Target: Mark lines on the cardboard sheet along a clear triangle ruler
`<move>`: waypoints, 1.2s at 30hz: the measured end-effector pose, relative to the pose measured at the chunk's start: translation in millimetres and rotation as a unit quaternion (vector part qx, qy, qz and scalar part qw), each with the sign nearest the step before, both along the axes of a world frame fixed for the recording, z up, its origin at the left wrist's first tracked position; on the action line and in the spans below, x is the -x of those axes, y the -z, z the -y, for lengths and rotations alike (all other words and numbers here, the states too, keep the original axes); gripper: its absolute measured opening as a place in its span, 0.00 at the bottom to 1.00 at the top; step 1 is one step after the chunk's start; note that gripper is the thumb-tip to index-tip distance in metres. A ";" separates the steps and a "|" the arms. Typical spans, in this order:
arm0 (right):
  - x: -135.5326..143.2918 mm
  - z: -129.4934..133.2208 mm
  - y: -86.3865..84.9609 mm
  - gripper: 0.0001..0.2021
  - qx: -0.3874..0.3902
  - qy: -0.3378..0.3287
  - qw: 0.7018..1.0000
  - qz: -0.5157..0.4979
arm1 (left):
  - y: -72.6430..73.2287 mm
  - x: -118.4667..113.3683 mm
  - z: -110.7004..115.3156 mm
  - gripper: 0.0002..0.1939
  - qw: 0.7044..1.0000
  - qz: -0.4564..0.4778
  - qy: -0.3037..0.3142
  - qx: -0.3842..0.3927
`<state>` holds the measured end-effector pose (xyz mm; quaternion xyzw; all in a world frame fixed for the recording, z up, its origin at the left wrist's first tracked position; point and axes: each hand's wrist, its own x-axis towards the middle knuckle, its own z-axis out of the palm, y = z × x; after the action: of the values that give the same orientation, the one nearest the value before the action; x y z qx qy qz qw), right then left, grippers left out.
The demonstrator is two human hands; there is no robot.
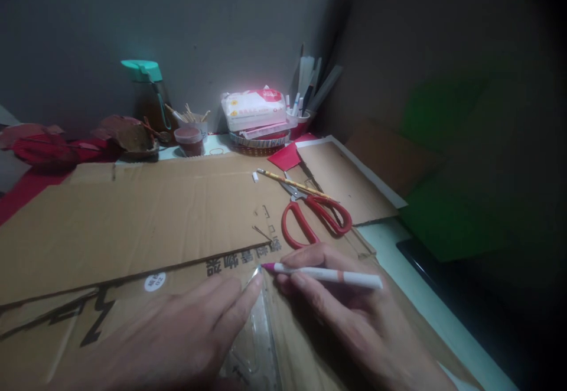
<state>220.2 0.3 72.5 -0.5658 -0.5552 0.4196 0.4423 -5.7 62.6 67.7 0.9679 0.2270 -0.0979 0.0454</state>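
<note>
My right hand (354, 314) grips a white felt-tip marker (341, 276) with a purple end pointing left, close to the top corner of a clear set square (268, 349). Lying over that set square is my left hand (190, 320), its fingers stretched forward and pressing it down near the corner. It covers much of the set square. Both hands rest above a sheet of brown cardboard (133, 214) with black printing. Just beyond my right hand lie red-handled scissors (299, 222), and a patterned pencil (296, 184) crosses their blades.
At the back stand a bottle with a teal lid (142, 71), a small tub (189, 141), a tissue pack (254, 109) on a basket, and a cup of pens (301, 124). A framed cardboard piece (349, 178) and a small white eraser-like piece (255, 176) lie nearby.
</note>
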 end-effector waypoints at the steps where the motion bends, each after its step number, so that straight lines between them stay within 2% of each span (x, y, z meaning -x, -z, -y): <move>1: 0.1 0.4 0.0 0.07 0.000 0.002 1.000 0.001 | 3.5 2.0 -0.9 0.66 1.000 0.003 0.006 -0.008; 5: -0.4 0.3 -1.1 0.08 0.007 0.017 1.000 0.006 | 5.6 3.5 -1.0 0.70 1.000 0.014 0.008 -0.022; 10: -1.4 -1.2 2.5 0.08 -0.022 0.016 1.000 0.013 | 4.3 3.2 -2.6 0.62 0.998 0.012 0.038 -0.043; 12: -1.5 -1.3 4.4 0.07 -0.032 0.019 0.999 0.021 | 6.0 3.8 -3.9 0.55 0.997 0.021 0.046 -0.058; 15: -1.1 -0.9 5.8 0.07 -0.051 0.025 0.998 0.021 | 8.1 3.7 -4.2 0.40 0.994 0.034 0.054 -0.090; 17: -0.9 0.0 5.6 0.07 -0.042 0.019 0.999 0.019 | 7.8 2.5 -3.1 0.36 0.993 0.039 0.048 -0.097; 22: -0.6 3.6 -0.5 0.10 -0.009 0.011 0.999 0.032 | 4.2 -0.9 -0.1 0.40 0.994 0.044 0.033 -0.098; 26: -0.4 3.9 -8.3 0.11 0.043 -0.002 0.998 0.050 | 8.2 -0.1 0.5 0.47 0.996 0.051 0.025 -0.071; 32: -1.7 1.1 -6.1 0.08 0.007 0.006 1.000 -0.004 | 14.4 2.4 1.8 0.51 0.997 0.063 -0.012 -0.037; 36: -2.0 0.5 -6.9 0.08 0.031 0.001 1.000 -0.008 | 11.3 0.6 3.6 0.51 0.996 0.078 -0.030 -0.045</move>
<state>222.2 -0.2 79.4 -0.5762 -0.5380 0.4404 0.4296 -6.2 59.0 56.4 0.9664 0.2560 -0.0107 0.0219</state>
